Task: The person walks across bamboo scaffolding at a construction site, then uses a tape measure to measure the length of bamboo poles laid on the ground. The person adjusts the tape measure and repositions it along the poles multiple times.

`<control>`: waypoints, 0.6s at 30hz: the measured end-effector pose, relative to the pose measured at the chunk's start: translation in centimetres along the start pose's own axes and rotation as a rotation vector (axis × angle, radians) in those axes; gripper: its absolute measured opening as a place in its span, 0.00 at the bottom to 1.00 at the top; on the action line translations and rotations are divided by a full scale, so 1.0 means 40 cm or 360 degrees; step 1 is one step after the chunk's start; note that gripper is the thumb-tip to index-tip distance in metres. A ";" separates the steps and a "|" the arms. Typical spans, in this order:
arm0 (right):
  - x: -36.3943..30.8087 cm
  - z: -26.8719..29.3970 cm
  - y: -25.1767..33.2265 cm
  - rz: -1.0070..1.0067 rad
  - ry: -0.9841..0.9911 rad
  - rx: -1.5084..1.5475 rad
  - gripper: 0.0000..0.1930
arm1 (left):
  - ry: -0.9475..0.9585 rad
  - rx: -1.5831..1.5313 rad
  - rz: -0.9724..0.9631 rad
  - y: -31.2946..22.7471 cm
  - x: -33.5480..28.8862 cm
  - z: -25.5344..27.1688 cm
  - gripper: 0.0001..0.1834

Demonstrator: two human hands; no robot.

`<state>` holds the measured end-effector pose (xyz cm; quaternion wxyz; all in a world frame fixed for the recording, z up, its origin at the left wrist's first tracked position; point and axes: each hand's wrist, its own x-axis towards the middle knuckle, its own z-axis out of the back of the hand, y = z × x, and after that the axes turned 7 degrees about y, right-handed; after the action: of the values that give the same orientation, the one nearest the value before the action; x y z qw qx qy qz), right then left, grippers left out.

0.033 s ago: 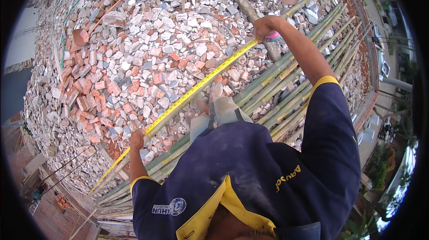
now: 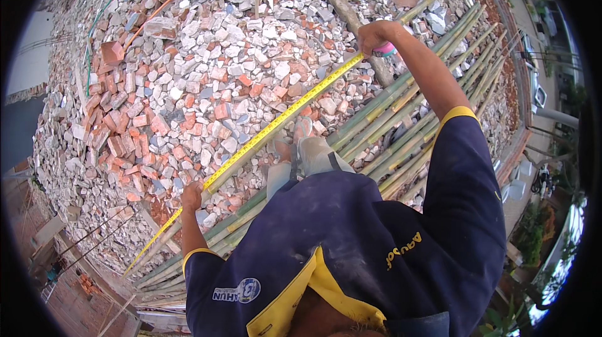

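Note:
A yellow tape measure blade (image 2: 282, 118) stretches diagonally along a bamboo pole (image 2: 233, 168), from the lower left to the upper right. My left hand (image 2: 192, 195) is closed around the pole and the blade, which runs on past it to the lower left. At the blade's upper right end, my right hand (image 2: 374, 36) is closed on the tape measure's pink case (image 2: 385, 50), partly hidden behind the fingers. Under my arms lie several more bamboo poles (image 2: 376, 125), side by side on the rubble. My feet (image 2: 303, 127) stand just below the blade.
Broken brick and stone rubble (image 2: 207, 80) covers the ground. A reddish box-shaped piece (image 2: 113, 52) and a green hose (image 2: 100, 14) lie at the upper left. A long beam (image 2: 343, 6) lies beyond my right hand. A low brick edge (image 2: 519, 86) borders the right side.
My right hand and the pink case have shifted very slightly to the right. The left hand, blade and poles look the same.

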<state>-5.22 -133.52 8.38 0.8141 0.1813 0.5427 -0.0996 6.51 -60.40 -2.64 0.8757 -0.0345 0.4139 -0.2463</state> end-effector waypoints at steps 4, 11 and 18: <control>-0.022 0.020 -0.045 -0.0103 -0.0028 0.0055 0.16 | -0.0111 -0.0033 -0.0203 0.011 0.016 -0.004 0.09; -0.003 0.044 -0.084 -0.0217 -0.0006 0.0106 0.13 | 0.0014 -0.0167 -0.0125 -0.006 0.044 0.009 0.07; 0.025 0.058 -0.097 -0.0234 0.0028 0.0098 0.12 | 0.0029 -0.0196 -0.0139 -0.008 0.053 0.014 0.07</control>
<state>-4.27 -137.96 7.54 0.7937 0.1667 0.5585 -0.1743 7.93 -61.75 -3.70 0.8566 -0.1040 0.4341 -0.2588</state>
